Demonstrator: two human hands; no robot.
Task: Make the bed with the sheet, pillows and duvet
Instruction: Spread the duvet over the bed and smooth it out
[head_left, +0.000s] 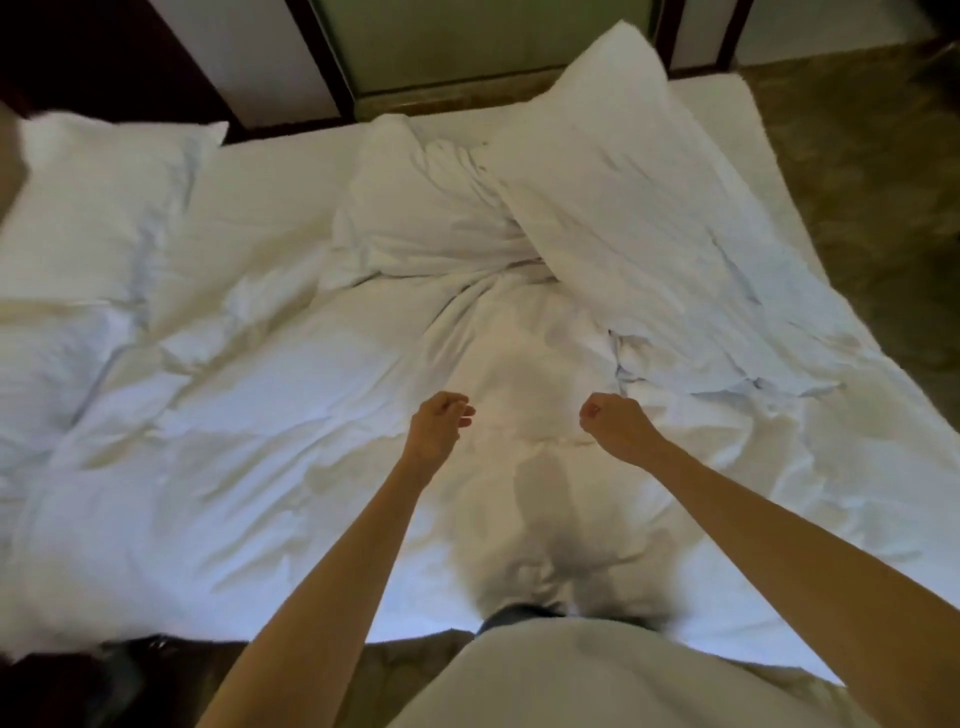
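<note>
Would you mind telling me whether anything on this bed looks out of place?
Yes. The big pillow lies askew on the wrinkled duvet, one corner raised, far from the left pillow. The duvet is bunched and twisted beside it.

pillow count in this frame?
3. The left pillow lies flat at the far left. The middle pillow sits at the far side, centre. The right pillow is tilted up, overlapping the middle one. The rumpled duvet may hide more.
</note>
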